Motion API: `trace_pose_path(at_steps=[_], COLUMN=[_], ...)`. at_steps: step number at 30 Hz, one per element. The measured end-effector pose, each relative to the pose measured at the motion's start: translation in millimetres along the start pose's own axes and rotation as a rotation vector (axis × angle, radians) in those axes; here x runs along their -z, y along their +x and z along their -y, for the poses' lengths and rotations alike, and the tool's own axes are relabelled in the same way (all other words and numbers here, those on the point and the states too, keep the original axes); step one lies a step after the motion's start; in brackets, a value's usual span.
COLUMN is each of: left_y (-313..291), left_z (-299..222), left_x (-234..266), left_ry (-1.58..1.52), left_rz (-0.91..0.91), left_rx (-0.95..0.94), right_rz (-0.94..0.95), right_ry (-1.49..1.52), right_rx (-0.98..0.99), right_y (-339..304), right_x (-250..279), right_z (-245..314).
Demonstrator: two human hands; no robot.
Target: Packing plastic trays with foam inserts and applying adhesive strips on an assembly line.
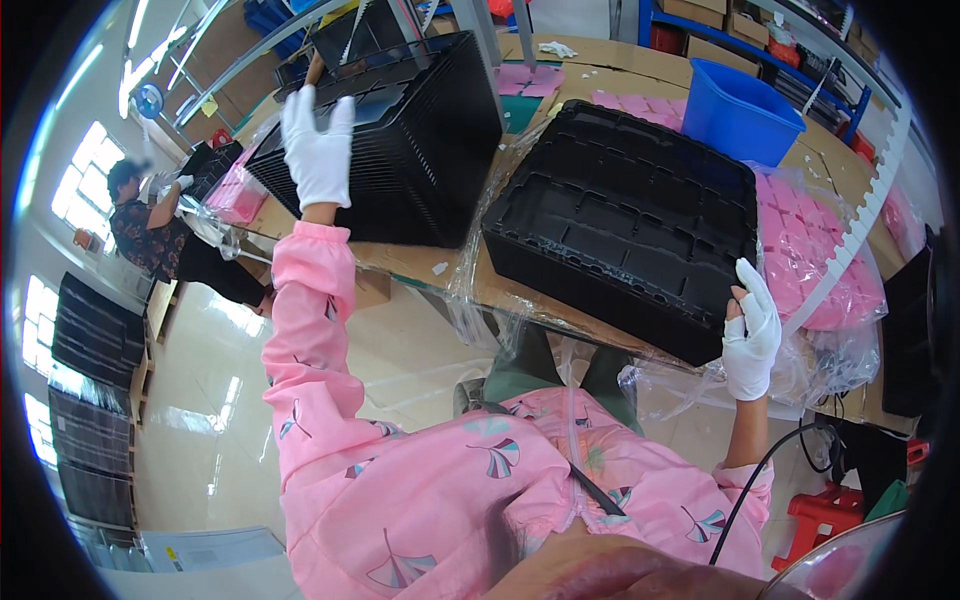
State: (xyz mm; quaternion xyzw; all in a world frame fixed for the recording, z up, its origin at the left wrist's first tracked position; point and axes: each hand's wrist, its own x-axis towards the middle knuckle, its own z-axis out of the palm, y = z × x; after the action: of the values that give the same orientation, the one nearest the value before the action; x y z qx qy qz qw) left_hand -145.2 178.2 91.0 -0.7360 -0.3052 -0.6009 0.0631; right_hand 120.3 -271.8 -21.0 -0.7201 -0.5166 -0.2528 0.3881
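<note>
Trays: our left hand [318, 150] rests spread on the tall black stack [400, 140]; our right hand [750, 335] grips the near stack's [620, 230] corner. Light, stiff plastic, we think; hold edges.

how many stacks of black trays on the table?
2: one tall stack at left, under the left hand; one lower stack at centre, its near right corner touched by the right hand. Others may be hidden.

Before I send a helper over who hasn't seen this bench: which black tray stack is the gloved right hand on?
On the cardboard-topped workbench, find the blue bin. Just in front lies the low tray stack on clear plastic, right hand at its near corner. The taller stack under the left hand isn't it.
</note>
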Motion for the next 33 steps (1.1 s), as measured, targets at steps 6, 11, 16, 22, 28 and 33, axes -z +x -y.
trace_pose_path(at_steps=[6, 11, 16, 22, 28, 33], left_y=[-27.7, -63.5, -83.2, -82.0, -71.8, -69.5], left_z=[-104.6, -162.4, -228.5, -293.9, -354.8, -353.1], left_x=[-8.5, -6.3, -20.6, -30.0, -40.0, -59.1], left_ry=[-0.331, -0.667, -1.147, -1.249, -0.8, -1.017], left_rz=[0.299, 0.456, 0.668, 0.836, 0.594, 0.882], left_rx=[-0.18, -0.323, -0.177, -0.126, -0.555, -0.29], right_rz=[-0.448, -0.665, -0.411, -0.276, -0.048, 0.135], right_ry=[-0.212, -0.288, 0.501, 0.257, -0.592, -0.558], right_rx=[0.004, -0.317, -0.743, -0.598, -0.158, -0.169], right_y=[5.8, 22.8, -0.2, -1.3, 12.4, 21.0], right_x=[31.4, 41.3, 40.8, 23.2, 4.4, -6.6], right_z=[19.1, -27.4, -52.3, -9.1, 27.4, 46.4])
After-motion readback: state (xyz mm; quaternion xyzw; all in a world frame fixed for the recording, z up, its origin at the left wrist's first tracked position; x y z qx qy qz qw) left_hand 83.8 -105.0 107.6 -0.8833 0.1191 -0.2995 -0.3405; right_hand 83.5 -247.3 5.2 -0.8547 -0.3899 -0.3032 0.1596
